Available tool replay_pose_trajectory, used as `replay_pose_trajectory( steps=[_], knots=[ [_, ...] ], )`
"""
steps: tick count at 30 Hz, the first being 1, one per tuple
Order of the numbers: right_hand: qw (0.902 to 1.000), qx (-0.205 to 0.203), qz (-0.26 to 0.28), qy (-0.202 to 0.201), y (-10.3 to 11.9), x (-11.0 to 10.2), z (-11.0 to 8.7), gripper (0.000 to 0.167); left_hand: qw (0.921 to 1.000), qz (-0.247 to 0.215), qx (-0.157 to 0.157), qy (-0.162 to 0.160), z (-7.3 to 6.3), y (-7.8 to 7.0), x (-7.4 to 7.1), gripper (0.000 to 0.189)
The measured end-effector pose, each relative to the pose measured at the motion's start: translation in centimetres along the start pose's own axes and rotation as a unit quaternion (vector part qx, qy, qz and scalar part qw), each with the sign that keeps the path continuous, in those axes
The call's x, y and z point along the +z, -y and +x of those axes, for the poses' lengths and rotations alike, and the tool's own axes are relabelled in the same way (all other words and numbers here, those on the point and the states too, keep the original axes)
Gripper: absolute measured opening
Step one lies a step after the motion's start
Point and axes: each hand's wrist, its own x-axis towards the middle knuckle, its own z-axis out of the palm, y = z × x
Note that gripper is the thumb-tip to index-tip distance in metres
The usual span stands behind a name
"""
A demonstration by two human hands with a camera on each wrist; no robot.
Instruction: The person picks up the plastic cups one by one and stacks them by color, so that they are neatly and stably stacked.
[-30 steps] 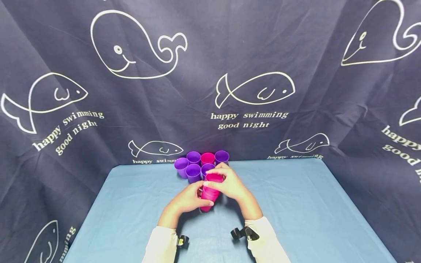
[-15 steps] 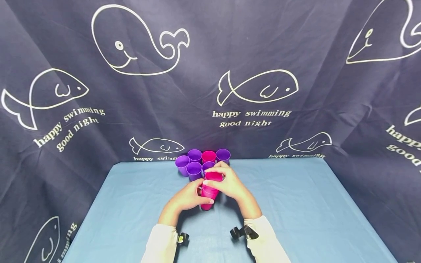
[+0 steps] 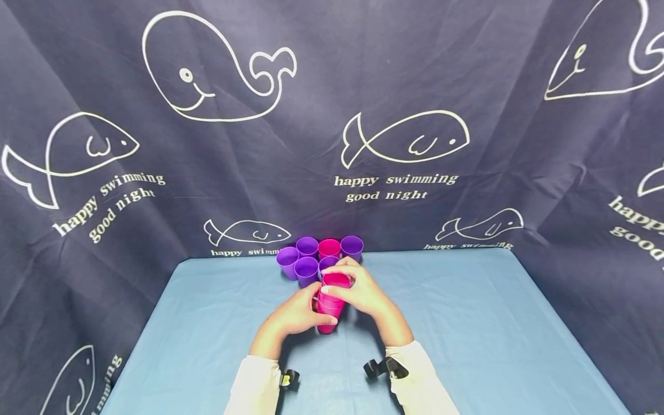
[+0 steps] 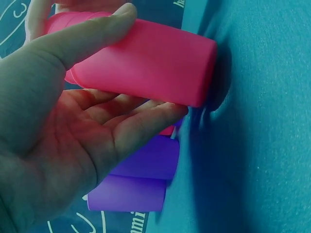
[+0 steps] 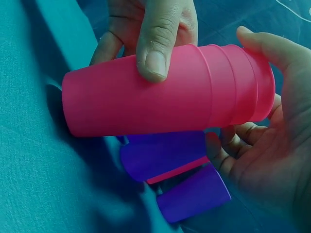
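Note:
A stack of several nested pink cups (image 3: pixel 331 306) stands nearly upright in front of the person, mouths up. My left hand (image 3: pixel 294 313) holds its lower body, thumb on the near side and fingers behind. At the top, my right hand (image 3: pixel 365 290) grips the rims between thumb and fingers. The right wrist view shows the stepped rims of the cups (image 5: pixel 146 102) near the right thumb, with the left thumb lying across the side. In the left wrist view the base of the bottom cup (image 4: pixel 170 63) is close above the cloth; whether it touches, I cannot tell.
Behind the stack, several purple cups (image 3: pixel 306 271) and one pink cup (image 3: pixel 329 248) stand mouth up, close together at the table's back edge. Light blue cloth covers the table (image 3: pixel 467 334). A dark curtain (image 3: pixel 311 161) with white fish drawings hangs behind.
The hands and the pink stack hold almost the same pose throughout. Only the head view has shifted slightly.

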Motion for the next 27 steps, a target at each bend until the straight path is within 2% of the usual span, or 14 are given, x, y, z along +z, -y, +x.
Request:
replay_pose_trajectory(
  steps=[5,12,20,27],
  knots=[
    [1.0000,0.002,0.001,0.001,-0.10,-0.06,-0.04,0.041,0.9999,-0.010,-0.002,-0.005,0.01,-0.02,0.32,0.069],
    [1.0000,0.000,-0.003,0.004,-0.04,-0.12,-0.15,0.039,0.9992,-0.038,0.007,0.011,0.28,0.06,0.73,0.067],
    [0.9998,0.003,-0.010,0.019,0.16,-0.18,-0.16,0.041,0.9994,-0.029,0.012,0.013,0.10,-0.14,0.49,0.067],
    [0.9999,-0.004,-0.002,0.010,-0.43,-0.49,-0.13,0.046,0.9996,-0.026,0.011,0.003,-0.03,-0.30,0.26,0.062]
  ],
)
